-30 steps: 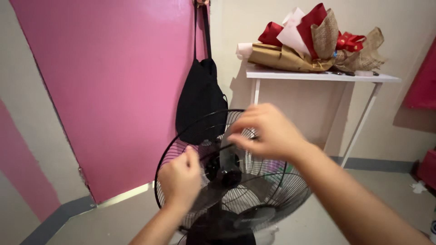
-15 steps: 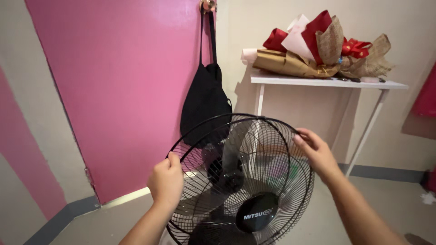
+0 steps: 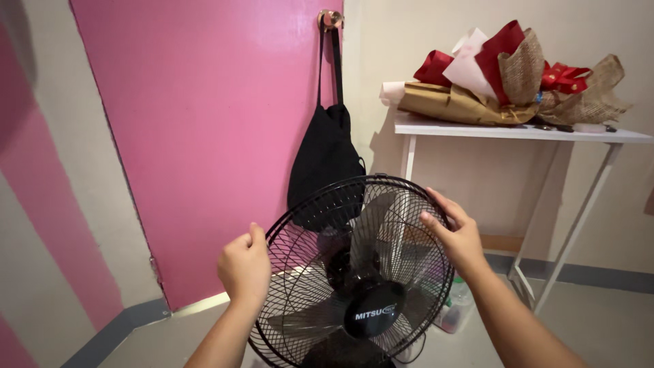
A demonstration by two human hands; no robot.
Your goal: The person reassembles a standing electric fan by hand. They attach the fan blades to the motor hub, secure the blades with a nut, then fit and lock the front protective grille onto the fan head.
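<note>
**Both hands on the fan grille**

Person stands over a black electric fan (image 3: 357, 272) set low on the floor near the pink door (image 3: 204, 136). Left hand (image 3: 244, 266) is curled closed on the left rim of the wire front grille (image 3: 402, 225). Right hand (image 3: 455, 235) grips the right rim, fingers spread over the wires. Pale blades visible through the grille, round black hub cap at its centre. A black tote bag (image 3: 327, 160) hangs from the door knob just behind the fan. To the right, a white counter (image 3: 518, 131) carries wrapped bouquets (image 3: 511, 78) in red, brown and burlap.
</note>
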